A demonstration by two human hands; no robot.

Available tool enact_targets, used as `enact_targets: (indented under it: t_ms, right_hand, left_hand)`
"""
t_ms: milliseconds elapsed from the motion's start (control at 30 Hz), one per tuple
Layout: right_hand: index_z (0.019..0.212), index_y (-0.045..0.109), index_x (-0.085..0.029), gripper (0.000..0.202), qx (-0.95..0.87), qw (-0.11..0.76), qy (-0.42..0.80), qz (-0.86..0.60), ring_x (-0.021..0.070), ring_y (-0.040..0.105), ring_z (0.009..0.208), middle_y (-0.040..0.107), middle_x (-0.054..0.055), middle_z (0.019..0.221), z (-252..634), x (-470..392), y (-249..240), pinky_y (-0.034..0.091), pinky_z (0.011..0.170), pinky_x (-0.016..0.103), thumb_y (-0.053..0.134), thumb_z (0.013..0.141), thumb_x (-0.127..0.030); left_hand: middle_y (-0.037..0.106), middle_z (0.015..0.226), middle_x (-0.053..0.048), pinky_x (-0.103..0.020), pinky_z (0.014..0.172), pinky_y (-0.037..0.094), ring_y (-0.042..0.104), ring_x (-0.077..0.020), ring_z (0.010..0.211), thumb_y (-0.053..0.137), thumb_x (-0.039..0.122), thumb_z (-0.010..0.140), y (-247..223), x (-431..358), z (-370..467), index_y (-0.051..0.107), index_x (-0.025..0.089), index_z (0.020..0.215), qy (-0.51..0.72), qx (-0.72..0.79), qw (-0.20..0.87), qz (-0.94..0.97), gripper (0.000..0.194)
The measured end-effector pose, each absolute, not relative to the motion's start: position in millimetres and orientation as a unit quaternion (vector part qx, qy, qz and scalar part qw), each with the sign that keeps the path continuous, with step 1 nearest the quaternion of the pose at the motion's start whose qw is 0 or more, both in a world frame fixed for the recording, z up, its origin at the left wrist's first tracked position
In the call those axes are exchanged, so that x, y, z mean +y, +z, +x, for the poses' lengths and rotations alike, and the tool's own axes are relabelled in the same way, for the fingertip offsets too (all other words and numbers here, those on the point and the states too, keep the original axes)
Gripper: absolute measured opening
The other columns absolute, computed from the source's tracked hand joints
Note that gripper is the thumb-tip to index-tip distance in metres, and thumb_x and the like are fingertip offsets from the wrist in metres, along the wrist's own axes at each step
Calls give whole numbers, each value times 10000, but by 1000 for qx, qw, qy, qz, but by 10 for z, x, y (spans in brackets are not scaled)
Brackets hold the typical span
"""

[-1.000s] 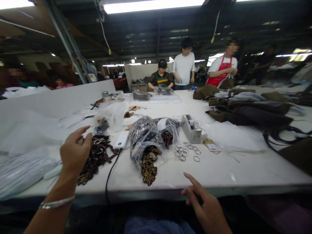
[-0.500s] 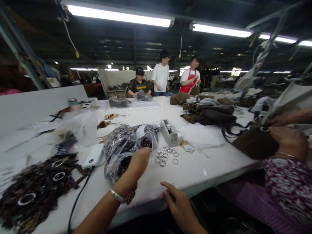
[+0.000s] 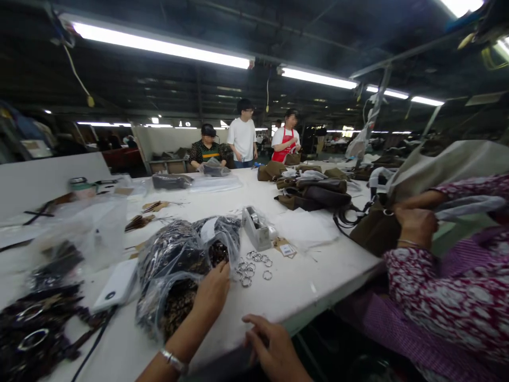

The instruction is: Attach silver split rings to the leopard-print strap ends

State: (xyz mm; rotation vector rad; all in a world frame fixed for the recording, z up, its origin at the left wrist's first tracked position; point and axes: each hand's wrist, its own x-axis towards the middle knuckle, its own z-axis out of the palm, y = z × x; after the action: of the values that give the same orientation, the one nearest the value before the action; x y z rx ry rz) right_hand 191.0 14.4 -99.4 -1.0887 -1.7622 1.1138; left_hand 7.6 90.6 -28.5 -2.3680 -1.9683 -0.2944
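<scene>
My left hand [image 3: 214, 291], with a silver bracelet at the wrist, is at the mouth of a clear plastic bag [image 3: 170, 246] full of dark brown, leopard-patterned pieces. Its fingers are pressed together, their tips hidden, so what they hold does not show. A second opening of the bagged pieces [image 3: 181, 305] gapes below that forearm. Over the table's front edge, my right hand [image 3: 272, 345] has its fingers apart and holds nothing. Several silver metal rings [image 3: 247, 269] lie on the white table [image 3: 294, 297] between and beyond my hands.
A grey tape dispenser [image 3: 256, 228] stands behind the rings, beside paper tags [image 3: 284, 247] and white sheets [image 3: 308, 225]. A white power bank [image 3: 115, 286] with a cable lies left, near dark loose pieces [image 3: 40, 323]. A co-worker's hand [image 3: 415, 225] holds a brown bag [image 3: 376, 233] at right.
The view has swung right, so the table things sit further left. My left hand stays at the bag, its fingers now lower against the opening. My right hand remains apart, near the edge.
</scene>
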Motion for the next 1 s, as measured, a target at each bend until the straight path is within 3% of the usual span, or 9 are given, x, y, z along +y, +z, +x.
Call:
enact_targets:
  t_ms: [100,167,233,400,700,900,1000]
  right_hand:
    - [1190,666,-192,347,-689,384,439,-431,184,689,606,759,48,789,1938,110,-962,539,665,277,497,957,-385]
    - [1197,665,-192,354,-689,383,443,-428,185,687,625,753,47,794,1956,95,-933,537,694,285,497,958,-393]
    - [1188,668,-188,359,-688,377,450,-427,182,683,617,748,44,785,1965,89,-908,534,700,286,494,959,-401]
    - [1176,668,-182,361,-677,371,457,-442,173,681,579,740,33,763,1938,100,-885,530,671,281,494,957,-410]
    - [1151,690,-206,310,-701,387,403,-443,176,676,625,747,38,811,1972,-1,-831,531,687,281,488,969,-355]
    - [1119,697,-199,267,-744,409,248,-466,213,664,1004,721,83,1070,1952,423,-697,495,915,306,482,966,-236]
    - [1159,679,-189,276,-760,370,186,-501,225,640,1038,683,99,1110,1818,770,-677,480,930,315,516,938,-174]
  left_hand:
    - [624,1305,-109,-339,1002,475,589,-217,1204,481,165,941,-387,511,86,557,203,1253,-174,-568,16,-804,324]
    - [720,1071,-70,-307,883,538,683,-201,1000,457,221,965,-425,277,-3,643,227,1078,-205,-540,-3,-816,218]
    - [734,926,-47,-287,791,562,707,-187,849,432,258,976,-421,138,-178,668,229,946,-200,-570,-4,-797,239]
    - [656,1270,-123,-413,999,504,626,-281,1157,453,248,951,-320,246,-660,650,183,1156,-181,-667,61,-720,292]
    - [550,1428,-108,-503,1120,376,457,-307,1352,590,427,887,-439,162,-588,576,214,1322,-160,-602,62,-780,484]
    - [463,1495,-139,-577,1106,338,384,-363,1392,590,450,885,-734,86,-607,537,242,1379,-119,-575,113,-802,538]
    - [499,1462,-158,-552,1119,330,407,-342,1382,541,406,925,-795,290,-453,593,210,1317,-128,-580,111,-797,441]
